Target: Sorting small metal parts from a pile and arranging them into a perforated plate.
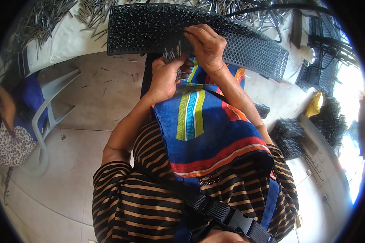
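Note:
A long black perforated tray [253, 52] lies across the far side in front of me. Its left and middle holes look filled with upright thin metal pieces, while the holes at its right end show bare. My left hand [163, 79] is closed around a bundle of slim grey metal pieces [172, 56], just below the tray's near edge. Over the tray's middle, my right hand [209, 46] is pinched with its fingertips down near the holes. Whatever lies between those fingertips is too small or hidden to make out. A striped blue cloth [215, 117] covers my lap.
Loose metal pieces [48, 20] are heaped on the white table [85, 44] beyond and to the left. A grey plastic chair [42, 105] and another person [14, 137] are at the left. Black wire bundles [288, 137] and a yellow item [314, 104] sit at the right.

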Demonstrator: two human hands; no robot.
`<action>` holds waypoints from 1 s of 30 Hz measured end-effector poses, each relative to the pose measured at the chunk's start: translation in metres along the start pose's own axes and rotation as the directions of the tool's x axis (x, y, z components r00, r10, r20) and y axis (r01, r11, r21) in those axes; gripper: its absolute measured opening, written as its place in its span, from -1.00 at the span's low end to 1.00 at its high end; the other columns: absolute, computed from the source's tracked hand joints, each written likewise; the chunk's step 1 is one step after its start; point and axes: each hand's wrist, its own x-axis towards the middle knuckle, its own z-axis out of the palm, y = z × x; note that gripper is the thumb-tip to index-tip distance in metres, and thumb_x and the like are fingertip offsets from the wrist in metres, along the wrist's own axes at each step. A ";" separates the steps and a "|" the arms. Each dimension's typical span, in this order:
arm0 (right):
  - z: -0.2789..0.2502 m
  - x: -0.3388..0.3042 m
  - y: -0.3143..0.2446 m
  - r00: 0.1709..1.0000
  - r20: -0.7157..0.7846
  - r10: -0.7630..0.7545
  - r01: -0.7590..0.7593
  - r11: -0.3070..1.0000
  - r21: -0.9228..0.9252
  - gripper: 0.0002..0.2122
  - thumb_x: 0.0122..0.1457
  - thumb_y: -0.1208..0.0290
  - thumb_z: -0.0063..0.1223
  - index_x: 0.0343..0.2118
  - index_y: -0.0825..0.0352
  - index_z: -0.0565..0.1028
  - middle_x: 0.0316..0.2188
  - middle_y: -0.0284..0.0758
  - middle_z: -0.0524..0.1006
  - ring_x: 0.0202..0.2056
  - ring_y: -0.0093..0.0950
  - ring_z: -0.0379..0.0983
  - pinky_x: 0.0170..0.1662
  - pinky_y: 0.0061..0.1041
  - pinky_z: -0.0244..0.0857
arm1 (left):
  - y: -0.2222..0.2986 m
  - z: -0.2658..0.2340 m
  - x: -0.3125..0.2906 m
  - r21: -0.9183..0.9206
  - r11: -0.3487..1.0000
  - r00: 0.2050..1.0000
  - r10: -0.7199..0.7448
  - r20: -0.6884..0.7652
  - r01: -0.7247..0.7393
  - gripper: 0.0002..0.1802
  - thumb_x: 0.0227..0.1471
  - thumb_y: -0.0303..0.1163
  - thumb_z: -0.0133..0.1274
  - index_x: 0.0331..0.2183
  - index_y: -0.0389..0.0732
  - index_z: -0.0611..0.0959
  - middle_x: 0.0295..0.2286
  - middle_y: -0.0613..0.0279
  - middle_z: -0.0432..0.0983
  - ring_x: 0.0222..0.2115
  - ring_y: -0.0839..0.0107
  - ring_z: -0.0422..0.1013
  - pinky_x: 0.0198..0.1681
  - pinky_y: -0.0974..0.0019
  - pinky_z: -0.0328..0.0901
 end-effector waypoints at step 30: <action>-0.030 0.020 -0.023 0.685 0.496 0.534 -0.631 0.775 0.036 -0.70 -0.14 0.40 0.28 -0.30 0.41 0.58 -0.61 -0.30 0.57 -0.58 -0.62 0.47 -0.44 -0.57 0.35 | 0.004 0.002 0.004 -0.058 0.998 0.989 0.023 0.148 -0.015 -0.88 0.06 -0.52 0.04 -0.30 -0.28 0.60 -0.48 0.10 0.58 -0.54 0.42 0.49 -0.49 0.40 0.34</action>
